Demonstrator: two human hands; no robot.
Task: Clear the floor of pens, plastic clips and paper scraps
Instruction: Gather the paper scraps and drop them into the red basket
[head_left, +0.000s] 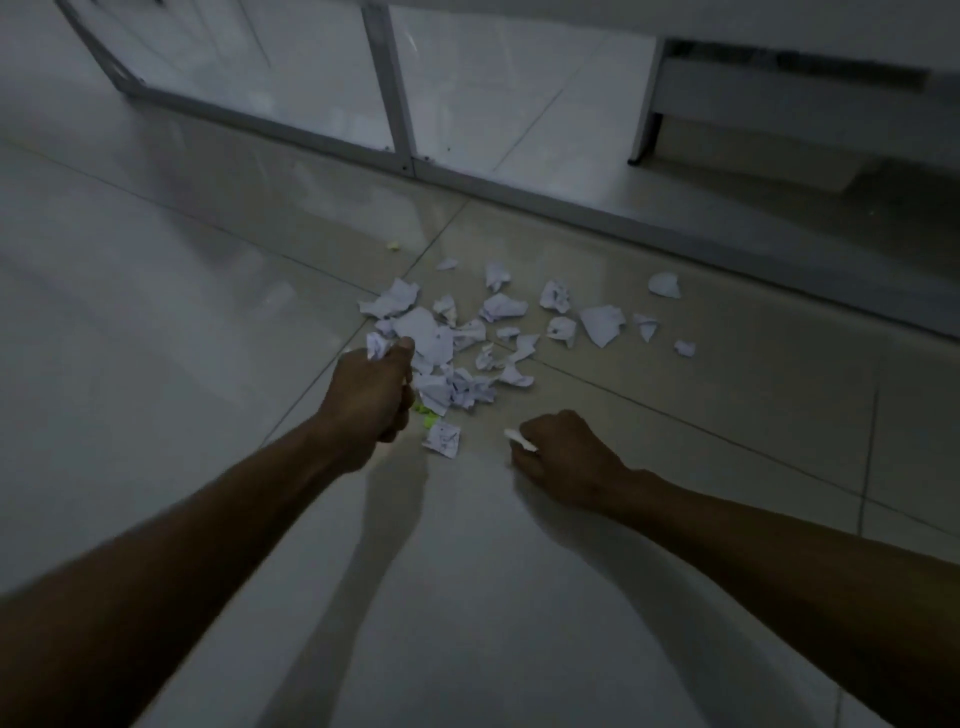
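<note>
Hands (371, 395) (558, 457) clutch paper scraps (467, 338) (more litter the floor (156, 312)).

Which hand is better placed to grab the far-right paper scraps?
Right hand, probably: it lies nearer those scraps, pinching one small piece. The left hand already grips crumpled paper.

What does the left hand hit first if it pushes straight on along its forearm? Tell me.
Probably the large white paper scrap just beyond the left hand, which already holds crumpled paper; depth is hard to judge in one view.

Seemingly only illegible scribbles, paper scraps (441, 438)
</note>
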